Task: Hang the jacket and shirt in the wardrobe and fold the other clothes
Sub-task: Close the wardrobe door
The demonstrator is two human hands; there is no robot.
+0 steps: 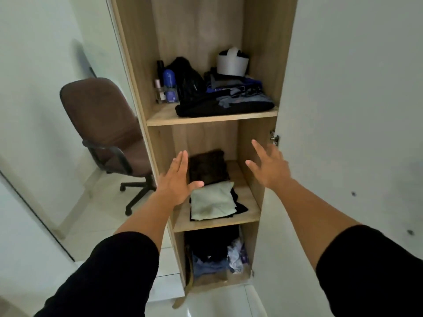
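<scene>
A wooden wardrobe (210, 120) stands open in front of me. On its middle shelf (217, 221) lies a folded pale green garment (211, 200) on top of a black one, with a dark brown folded garment (208, 167) behind. My left hand (177, 179) hovers open at the shelf's left side, fingers straight, holding nothing. To the right, my right hand (269, 164) is open with fingers spread, near the wardrobe's right wall. The upper shelf holds stacked dark and blue clothes (229, 97). Loose clothes (215, 255) fill the bottom compartment.
A brown office chair (103, 124) stands left of the wardrobe on the white tiled floor. The white wardrobe door (343, 110) hangs open at the right. Bottles (167, 85) and a white cap-like item (232, 62) sit on the upper shelf.
</scene>
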